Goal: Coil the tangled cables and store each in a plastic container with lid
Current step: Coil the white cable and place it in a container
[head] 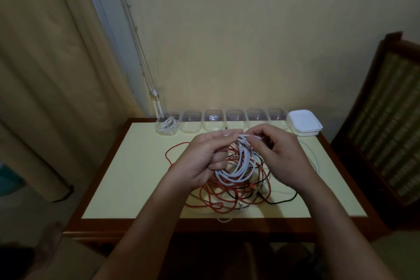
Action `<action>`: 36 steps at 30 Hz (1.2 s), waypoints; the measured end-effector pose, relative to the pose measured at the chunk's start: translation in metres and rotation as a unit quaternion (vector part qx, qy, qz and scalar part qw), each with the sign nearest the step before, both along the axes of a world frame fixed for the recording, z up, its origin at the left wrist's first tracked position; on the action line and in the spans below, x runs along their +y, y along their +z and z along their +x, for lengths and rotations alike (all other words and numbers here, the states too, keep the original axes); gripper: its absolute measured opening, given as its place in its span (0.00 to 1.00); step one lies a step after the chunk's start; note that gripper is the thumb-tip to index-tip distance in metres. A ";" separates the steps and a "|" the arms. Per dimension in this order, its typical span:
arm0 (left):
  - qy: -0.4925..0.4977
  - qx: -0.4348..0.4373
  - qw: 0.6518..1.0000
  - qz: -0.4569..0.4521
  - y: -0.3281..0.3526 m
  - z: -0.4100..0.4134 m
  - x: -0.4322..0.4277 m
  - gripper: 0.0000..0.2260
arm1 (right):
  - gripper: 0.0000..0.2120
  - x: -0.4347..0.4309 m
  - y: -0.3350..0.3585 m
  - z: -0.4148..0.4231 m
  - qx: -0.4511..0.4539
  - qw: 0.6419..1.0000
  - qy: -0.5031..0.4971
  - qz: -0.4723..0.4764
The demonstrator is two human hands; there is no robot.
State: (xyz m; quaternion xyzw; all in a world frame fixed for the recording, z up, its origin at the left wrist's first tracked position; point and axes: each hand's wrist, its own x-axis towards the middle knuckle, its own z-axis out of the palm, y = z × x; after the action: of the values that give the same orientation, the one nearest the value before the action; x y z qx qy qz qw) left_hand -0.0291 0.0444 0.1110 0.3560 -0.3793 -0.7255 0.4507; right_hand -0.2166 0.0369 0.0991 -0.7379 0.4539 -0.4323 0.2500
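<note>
White cable coil (pixel 236 166) held between both hands above red/black tangle (pixel 229 198) on counter (pixel 127 177). Left hand (pixel 205 158) fingers curled round coil's left side; right hand (pixel 280 154) pinches top strand. Containers (pixel 191 120) in row at counter's far edge.

Hands (pixel 202 159) (pixel 285 158) around white cable coil (pixel 236 169)

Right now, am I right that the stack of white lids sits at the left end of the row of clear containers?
Not quite: the head view shows the stack of white lids at the right end of the row of clear containers, not the left.
</note>
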 end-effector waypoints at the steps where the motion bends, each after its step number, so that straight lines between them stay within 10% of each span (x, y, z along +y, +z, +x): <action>1: 0.013 0.006 1.000 0.007 0.001 0.004 -0.002 0.21 | 0.03 -0.002 -0.001 -0.005 0.013 1.000 0.005 0.009; 8: 0.036 0.029 0.999 0.028 0.008 0.014 -0.005 0.15 | 0.06 -0.006 0.002 -0.018 0.021 0.996 0.038 0.083; 14: -0.020 0.123 0.986 0.111 0.011 0.006 0.000 0.14 | 0.07 -0.006 0.001 -0.007 0.054 0.991 -0.112 -0.044; 24: -0.041 0.161 0.979 0.120 0.008 0.009 -0.005 0.14 | 0.02 0.001 -0.007 0.011 -0.308 0.927 -0.045 0.210; 33: 0.066 -0.047 0.996 -0.038 -0.004 0.008 -0.006 0.13 | 0.12 0.005 -0.003 0.021 -0.413 0.795 0.113 0.431; 36: 0.072 -0.122 0.986 -0.093 -0.003 0.006 -0.004 0.11 | 0.16 0.006 -0.005 0.024 -0.379 0.816 0.136 0.414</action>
State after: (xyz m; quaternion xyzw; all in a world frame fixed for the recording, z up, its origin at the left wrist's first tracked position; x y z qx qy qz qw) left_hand -0.0234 0.0408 0.1077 0.4247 -0.4704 -0.6037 0.4836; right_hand -0.1928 0.0433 0.0942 -0.3965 0.3545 -0.4107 0.7405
